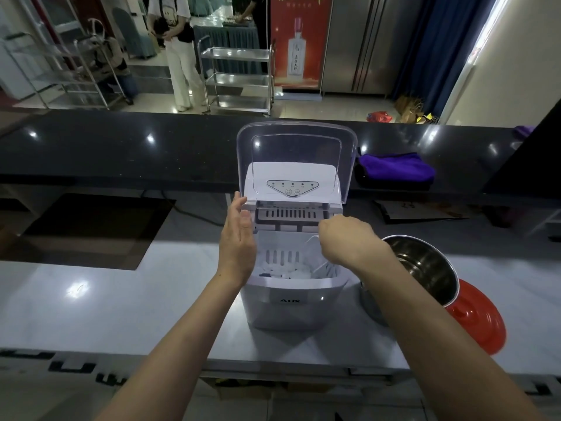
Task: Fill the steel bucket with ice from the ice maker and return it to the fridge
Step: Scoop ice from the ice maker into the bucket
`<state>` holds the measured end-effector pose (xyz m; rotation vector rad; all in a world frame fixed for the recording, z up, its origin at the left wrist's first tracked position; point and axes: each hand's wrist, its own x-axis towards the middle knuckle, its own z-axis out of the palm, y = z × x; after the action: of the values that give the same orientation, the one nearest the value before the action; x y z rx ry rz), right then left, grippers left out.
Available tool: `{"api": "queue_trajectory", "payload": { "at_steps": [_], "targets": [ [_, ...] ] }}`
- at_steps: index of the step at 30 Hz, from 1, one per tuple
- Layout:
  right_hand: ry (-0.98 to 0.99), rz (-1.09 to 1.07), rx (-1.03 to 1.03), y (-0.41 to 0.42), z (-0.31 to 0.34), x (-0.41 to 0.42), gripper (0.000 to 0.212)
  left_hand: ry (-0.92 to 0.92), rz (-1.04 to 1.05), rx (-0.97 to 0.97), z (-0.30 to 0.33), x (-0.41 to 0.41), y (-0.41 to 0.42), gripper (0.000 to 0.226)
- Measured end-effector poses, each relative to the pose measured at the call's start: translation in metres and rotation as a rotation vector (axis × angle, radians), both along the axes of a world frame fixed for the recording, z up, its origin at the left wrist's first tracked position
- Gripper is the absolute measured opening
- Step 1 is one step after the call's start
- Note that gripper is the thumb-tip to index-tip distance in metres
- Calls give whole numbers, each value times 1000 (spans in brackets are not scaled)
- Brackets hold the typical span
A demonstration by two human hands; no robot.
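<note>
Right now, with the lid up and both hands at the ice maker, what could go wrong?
The clear plastic lid stands raised; it could drop onto the left hand. The right hand grips a white scoop handle over the ice; cubes might spill before reaching the steel bucket beside the white ice maker.

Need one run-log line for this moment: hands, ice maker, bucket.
ice maker lid up, ice inside | left hand open at its left edge | right hand grips white scoop handle | steel bucket right, looks empty
</note>
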<state>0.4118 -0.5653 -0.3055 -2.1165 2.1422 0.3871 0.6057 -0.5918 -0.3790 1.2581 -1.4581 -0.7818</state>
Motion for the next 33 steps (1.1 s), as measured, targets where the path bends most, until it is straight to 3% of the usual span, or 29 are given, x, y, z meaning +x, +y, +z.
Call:
{"api": "queue_trajectory", "payload": {
  "at_steps": [14, 19, 22, 25, 33],
  "targets": [
    [-19, 54, 83, -6, -18, 38, 31, 12, 40, -2, -11, 3, -6, 49],
    [-38, 50, 111, -11, -24, 38, 15, 19, 50, -11, -12, 2, -6, 52],
    [-92, 39, 163, -14, -34, 41, 22, 30, 61, -10, -12, 2, -6, 58],
    [-147, 33, 196, -14, -42, 45, 12, 42, 72, 5, -16, 3, -8, 64],
    [-335, -91, 274, -18, -57, 45, 19, 44, 99, 8, -15, 4, -8, 59]
  ]
}}
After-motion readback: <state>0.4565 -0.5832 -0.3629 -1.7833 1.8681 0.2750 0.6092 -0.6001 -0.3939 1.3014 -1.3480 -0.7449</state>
